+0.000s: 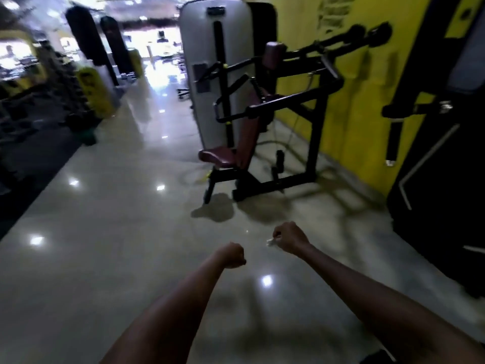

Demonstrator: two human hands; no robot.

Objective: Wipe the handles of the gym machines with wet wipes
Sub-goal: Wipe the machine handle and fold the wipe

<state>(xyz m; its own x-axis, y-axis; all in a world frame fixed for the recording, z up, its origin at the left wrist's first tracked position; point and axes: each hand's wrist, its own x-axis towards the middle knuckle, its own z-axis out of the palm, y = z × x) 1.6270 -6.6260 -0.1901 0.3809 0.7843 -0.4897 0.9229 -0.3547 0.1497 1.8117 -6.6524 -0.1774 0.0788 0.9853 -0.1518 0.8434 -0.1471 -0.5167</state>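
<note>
A dim gym aisle with a glossy pale tiled floor that mirrors ceiling lights as bright spots. The whole view is blurred. A yellow wall runs along the right side. Against it stands a black-framed gym machine with a maroon seat low at its front, a maroon pad higher up, and a tall grey shield on its left side. Black bar handles stick out from the frame above the seat, pointing toward the aisle. A second dark machine fills the right edge of the view, with a short black grip hanging from it. On the far left side of the aisle hang two black punching bags, with yellow stands below them, beside a dark mat.

Two bare forearms reach forward from the bottom edge, over the floor. The left hand is curled into a fist and appears to hold nothing. The right hand is also curled, and a small crumpled piece of white wet wipe pokes out from its fingers on the side facing the left hand. Both hands are in the air, well apart from the machine's handles, which lie ahead and above them. The two fists are near each other but not touching.
</note>
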